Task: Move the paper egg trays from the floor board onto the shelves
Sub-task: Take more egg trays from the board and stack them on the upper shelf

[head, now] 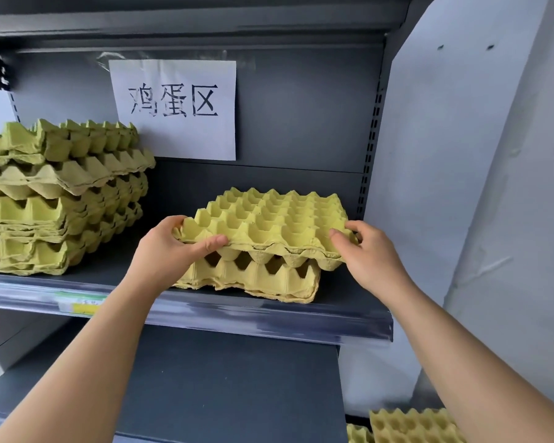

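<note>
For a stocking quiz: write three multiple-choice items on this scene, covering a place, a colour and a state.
1. Where on the shelf is the tall stack? A right end; B left end; C centre.
2. What colour is the held tray? A blue; B white; C yellow.
3. How many hands grip the held tray? A one; B two; C none.
Answers: B, it stands at the left end; C, it is plainly yellow; B, the left hand and the right hand grip opposite edges.

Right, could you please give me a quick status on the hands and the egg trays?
Left hand and right hand grip top tray. It sits atop short stack on shelf. Tall stack at left, apart.
</note>
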Demonstrator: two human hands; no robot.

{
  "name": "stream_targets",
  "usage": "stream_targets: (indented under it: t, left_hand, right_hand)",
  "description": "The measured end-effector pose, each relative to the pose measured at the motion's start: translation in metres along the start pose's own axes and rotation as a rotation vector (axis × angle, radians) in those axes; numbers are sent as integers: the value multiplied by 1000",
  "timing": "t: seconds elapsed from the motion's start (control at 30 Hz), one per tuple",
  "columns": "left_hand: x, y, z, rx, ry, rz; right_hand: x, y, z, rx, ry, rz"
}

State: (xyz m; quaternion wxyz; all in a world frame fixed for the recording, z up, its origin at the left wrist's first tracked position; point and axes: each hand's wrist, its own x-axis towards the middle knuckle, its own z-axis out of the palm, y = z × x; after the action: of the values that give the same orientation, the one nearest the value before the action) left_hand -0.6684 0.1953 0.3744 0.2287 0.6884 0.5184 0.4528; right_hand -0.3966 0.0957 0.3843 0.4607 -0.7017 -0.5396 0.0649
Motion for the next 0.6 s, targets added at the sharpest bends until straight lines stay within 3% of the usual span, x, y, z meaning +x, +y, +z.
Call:
stream_targets:
  t: [0.37, 0.47, 0.6]
  left_hand:
    - [1, 4, -7, 106, -8, 38]
    - [-5, 9, -9, 283, 129, 241]
    - [-25, 27, 0, 263, 208, 561]
  right_hand:
    - [-4, -21, 4, -165, 77, 29]
    - [-16, -29, -2, -238, 151, -50]
    - [-48, -32, -12, -311, 216, -162]
